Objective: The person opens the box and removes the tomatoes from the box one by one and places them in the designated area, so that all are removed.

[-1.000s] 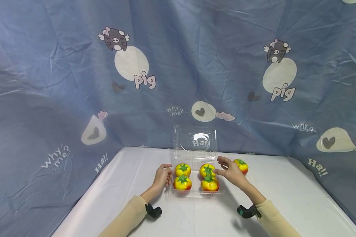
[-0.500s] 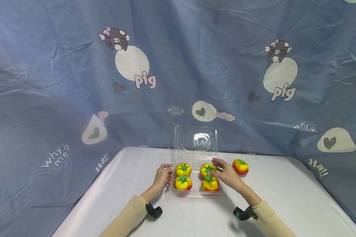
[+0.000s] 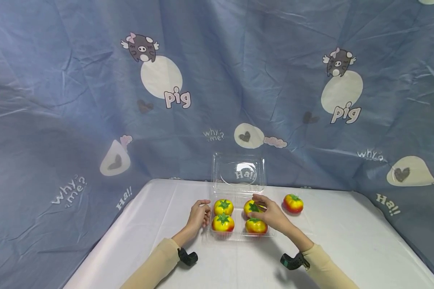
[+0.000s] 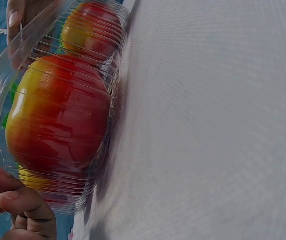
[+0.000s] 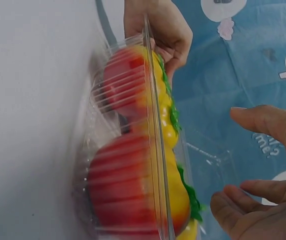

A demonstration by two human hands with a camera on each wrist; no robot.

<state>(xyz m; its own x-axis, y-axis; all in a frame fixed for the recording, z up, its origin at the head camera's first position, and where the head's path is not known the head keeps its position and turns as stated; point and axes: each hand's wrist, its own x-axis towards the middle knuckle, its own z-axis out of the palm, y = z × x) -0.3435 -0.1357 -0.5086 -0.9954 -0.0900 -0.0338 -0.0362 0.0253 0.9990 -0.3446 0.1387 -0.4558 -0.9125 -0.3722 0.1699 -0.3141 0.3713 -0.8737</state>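
Observation:
A clear plastic clamshell box [image 3: 238, 239] stands on the table, its lid [image 3: 238, 178] raised at the back. Inside lie two yellow-red tomato-like fruits with green leafy tops on the left, such as the front-left fruit [image 3: 222, 223], and two on the right, the front-right fruit [image 3: 256, 226] among them. My left hand [image 3: 195, 216] is at the box's left side, fingers loosely bent; whether they touch the wall I cannot tell. My right hand [image 3: 273, 214] hovers over the right pair, partly covering the back-right fruit [image 3: 250, 206]. In the right wrist view its thumb and fingers [image 5: 263, 120] are spread, holding nothing.
One more fruit [image 3: 293, 204] of the same kind lies on the white tablecloth [image 3: 332, 224], right of the box. Behind the table hangs a blue printed curtain [image 3: 209, 80]. A dark band [image 3: 187, 257] sits on each wrist.
My right hand has moved left, away from the loose fruit and further over the right pair in the box. The left hand and the box have stayed put.

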